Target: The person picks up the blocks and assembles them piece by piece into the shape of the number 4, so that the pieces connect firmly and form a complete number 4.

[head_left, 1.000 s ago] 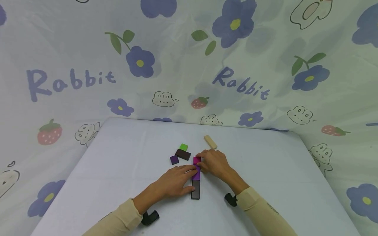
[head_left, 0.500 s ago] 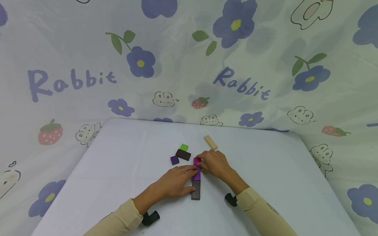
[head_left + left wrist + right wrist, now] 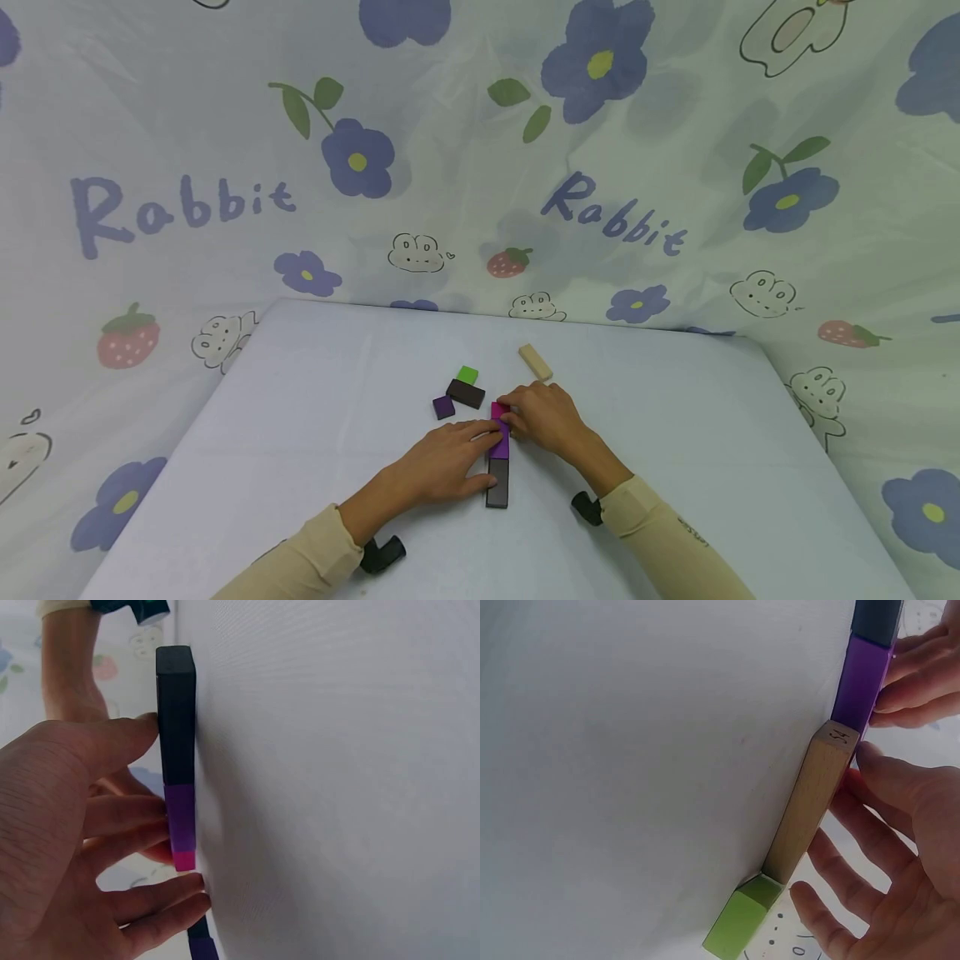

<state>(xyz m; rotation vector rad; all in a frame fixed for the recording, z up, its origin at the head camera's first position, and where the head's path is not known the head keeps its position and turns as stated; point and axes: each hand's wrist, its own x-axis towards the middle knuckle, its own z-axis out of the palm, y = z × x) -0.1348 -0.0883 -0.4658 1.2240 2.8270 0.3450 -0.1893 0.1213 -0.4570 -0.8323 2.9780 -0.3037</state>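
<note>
A row of blocks lies on the white table: a black block [image 3: 497, 483] at the near end, a purple block [image 3: 498, 447] in the middle, a small magenta block [image 3: 498, 410] at the far end. My left hand [image 3: 442, 462] is along the row's left side, with straight fingers on the purple block and the thumb against the black one. At the far end my right hand [image 3: 546, 415] has thumb and bent fingers around the magenta block, partly covering it. In the right wrist view a wooden block [image 3: 810, 802] with a marked end overlaps the row below this hand, with a green block [image 3: 739, 922] beyond.
Left of the row's far end lie a dark purple cube [image 3: 444, 407], a dark brown block [image 3: 466, 393] and a bright green block [image 3: 467, 374]. A pale wooden block [image 3: 535, 362] lies behind my right hand. A printed curtain [image 3: 480, 167] hangs beyond the table [image 3: 315, 392].
</note>
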